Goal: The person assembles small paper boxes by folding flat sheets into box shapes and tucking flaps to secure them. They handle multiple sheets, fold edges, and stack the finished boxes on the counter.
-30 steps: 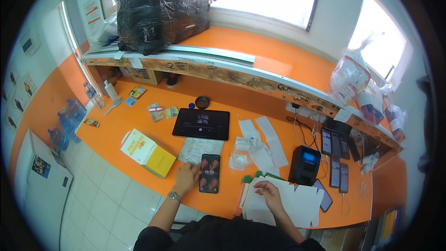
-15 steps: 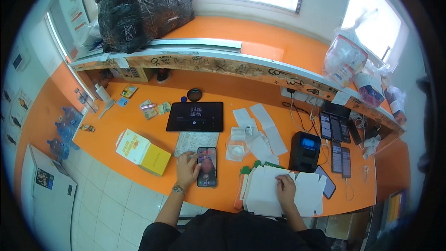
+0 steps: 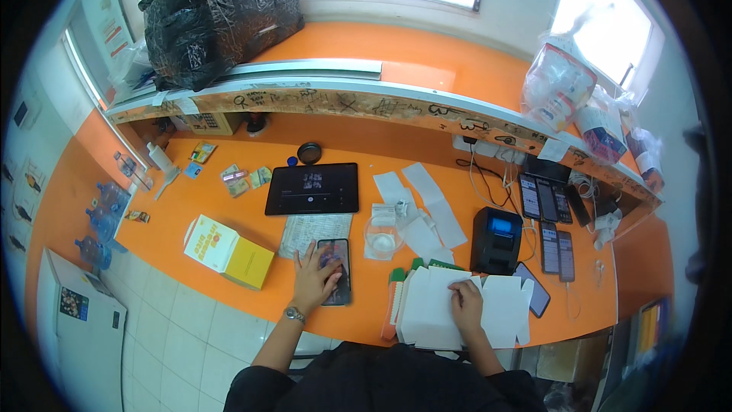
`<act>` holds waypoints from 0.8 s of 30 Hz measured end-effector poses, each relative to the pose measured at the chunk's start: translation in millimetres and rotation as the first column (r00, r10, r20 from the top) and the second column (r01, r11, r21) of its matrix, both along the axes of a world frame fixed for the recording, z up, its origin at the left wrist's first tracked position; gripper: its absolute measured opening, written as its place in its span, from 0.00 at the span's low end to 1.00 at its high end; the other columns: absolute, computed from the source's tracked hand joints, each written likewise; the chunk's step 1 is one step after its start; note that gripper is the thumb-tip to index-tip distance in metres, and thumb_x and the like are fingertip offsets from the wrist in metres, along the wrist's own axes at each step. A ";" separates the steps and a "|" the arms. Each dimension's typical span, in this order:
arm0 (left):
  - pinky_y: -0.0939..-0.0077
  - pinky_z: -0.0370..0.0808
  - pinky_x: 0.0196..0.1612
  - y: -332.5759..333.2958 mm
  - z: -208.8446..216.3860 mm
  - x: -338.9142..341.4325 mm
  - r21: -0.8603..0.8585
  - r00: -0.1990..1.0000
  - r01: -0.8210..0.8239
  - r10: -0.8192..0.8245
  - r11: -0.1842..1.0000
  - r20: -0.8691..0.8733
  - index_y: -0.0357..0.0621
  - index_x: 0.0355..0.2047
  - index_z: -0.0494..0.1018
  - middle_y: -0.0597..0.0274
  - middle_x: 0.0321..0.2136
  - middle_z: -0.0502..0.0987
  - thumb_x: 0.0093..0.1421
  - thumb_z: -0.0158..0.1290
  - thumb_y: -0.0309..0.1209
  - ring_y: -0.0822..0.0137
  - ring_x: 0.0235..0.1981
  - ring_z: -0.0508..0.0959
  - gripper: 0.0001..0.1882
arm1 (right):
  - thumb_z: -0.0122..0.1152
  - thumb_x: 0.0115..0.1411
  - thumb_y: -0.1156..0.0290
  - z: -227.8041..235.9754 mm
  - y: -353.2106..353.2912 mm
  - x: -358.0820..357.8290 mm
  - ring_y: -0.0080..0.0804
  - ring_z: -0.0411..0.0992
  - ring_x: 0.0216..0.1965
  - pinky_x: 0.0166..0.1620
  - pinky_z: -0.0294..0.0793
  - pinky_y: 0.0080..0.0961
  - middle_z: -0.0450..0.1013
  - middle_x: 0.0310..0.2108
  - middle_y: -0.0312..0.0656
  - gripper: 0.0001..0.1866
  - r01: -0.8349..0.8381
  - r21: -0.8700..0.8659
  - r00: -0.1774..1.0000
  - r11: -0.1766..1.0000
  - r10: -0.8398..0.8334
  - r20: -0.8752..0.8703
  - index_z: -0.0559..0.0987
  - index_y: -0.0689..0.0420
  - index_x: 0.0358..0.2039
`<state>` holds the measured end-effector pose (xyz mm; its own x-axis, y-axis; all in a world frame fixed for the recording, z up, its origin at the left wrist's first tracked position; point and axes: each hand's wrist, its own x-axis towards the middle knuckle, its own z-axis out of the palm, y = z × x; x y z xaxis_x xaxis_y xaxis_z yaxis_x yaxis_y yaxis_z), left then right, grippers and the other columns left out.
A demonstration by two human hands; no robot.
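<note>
My left hand (image 3: 311,284), a watch at its wrist, lies over a dark smartphone (image 3: 340,290) on the orange desk. Its fingers are spread, with the fingertips on the lit screen, partly covering it. To the right, my right hand (image 3: 467,307) rests with fingers loosely curled on top of a stack of flat white cardboard box blanks (image 3: 427,301); nothing shows in it. Green and orange edges stick out at the stack's left side. Just beyond the phone is a written sheet of paper (image 3: 297,235), partly under a black tablet (image 3: 313,189) with its screen on.
A yellow-and-white box (image 3: 229,252) stands left of my left hand. Paper strips (image 3: 435,202) and a clear plastic cup (image 3: 383,238) lie mid-desk. At right are a black receipt printer (image 3: 496,240), several phones (image 3: 547,198) and cables. A raised shelf (image 3: 366,103) runs along the back.
My left hand has moved from the phone's left edge over its screen, fingers now spread across it. The right hand stays on the cardboard. The whole view has shifted slightly.
</note>
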<state>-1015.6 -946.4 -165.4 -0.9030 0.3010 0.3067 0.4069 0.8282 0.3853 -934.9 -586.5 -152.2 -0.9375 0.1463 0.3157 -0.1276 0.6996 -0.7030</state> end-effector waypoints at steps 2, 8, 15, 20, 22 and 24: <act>0.33 0.38 0.62 -0.3 1.4 1.3 -0.003 1.000 -0.004 0.004 1.000 -0.012 0.60 0.44 0.78 0.60 0.59 0.62 0.58 0.51 0.45 0.50 0.66 0.50 0.16 | 0.53 0.48 0.82 -0.5 -0.4 -0.3 0.42 0.71 0.27 0.31 0.69 0.32 0.72 0.28 0.45 0.07 -0.009 0.006 0.999 1.000 0.009 -0.036 0.77 0.62 0.28; 0.32 0.38 0.62 -2.6 8.6 1.7 -0.070 0.995 0.100 -0.099 0.993 0.016 0.60 0.42 0.80 0.60 0.58 0.63 0.56 0.54 0.45 0.51 0.66 0.51 0.15 | 0.52 0.49 0.83 -0.5 -0.3 -1.2 0.35 0.70 0.25 0.28 0.67 0.26 0.71 0.27 0.43 0.07 -0.020 0.044 0.997 0.999 0.023 -0.076 0.77 0.62 0.29; 0.42 0.48 0.62 -16.4 -7.5 -4.3 0.191 0.985 -0.085 0.111 0.978 -0.133 0.53 0.41 0.79 0.58 0.51 0.69 0.54 0.52 0.29 0.50 0.61 0.59 0.14 | 0.51 0.50 0.84 2.2 -0.4 -0.1 0.34 0.69 0.23 0.27 0.66 0.24 0.71 0.27 0.43 0.08 -0.035 0.070 0.994 0.997 0.042 -0.101 0.77 0.62 0.29; 0.50 0.58 0.57 -22.8 -21.4 -9.4 0.249 0.934 -0.180 0.245 0.951 -0.261 0.49 0.37 0.78 0.58 0.45 0.71 0.47 0.49 0.19 0.49 0.55 0.65 0.18 | 0.52 0.49 0.82 3.4 -2.3 0.1 0.38 0.69 0.25 0.29 0.67 0.29 0.71 0.27 0.44 0.07 -0.012 0.035 0.999 0.999 0.014 -0.041 0.77 0.61 0.29; 0.50 0.59 0.56 -22.6 -23.8 -9.0 0.233 0.939 -0.181 0.238 0.956 -0.249 0.50 0.37 0.79 0.59 0.44 0.72 0.46 0.50 0.18 0.49 0.54 0.65 0.18 | 0.53 0.49 0.82 3.7 -3.4 0.1 0.40 0.70 0.25 0.30 0.67 0.31 0.71 0.27 0.45 0.07 -0.005 0.019 1.000 1.000 0.005 -0.027 0.77 0.61 0.29; 0.51 0.60 0.56 -22.8 -24.5 -7.5 0.209 0.940 -0.180 0.231 0.961 -0.251 0.50 0.36 0.79 0.59 0.44 0.72 0.46 0.50 0.18 0.50 0.54 0.66 0.18 | 0.53 0.49 0.81 4.0 -3.9 -0.3 0.40 0.70 0.25 0.30 0.68 0.31 0.72 0.27 0.45 0.07 0.000 -0.004 1.000 1.000 0.000 -0.022 0.77 0.61 0.29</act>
<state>-1023.1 -969.2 -189.9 -0.8140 0.0347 0.5798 0.3454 0.8315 0.4352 -935.2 -590.5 -148.2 -0.9304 0.1473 0.3357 -0.1433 0.6967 -0.7029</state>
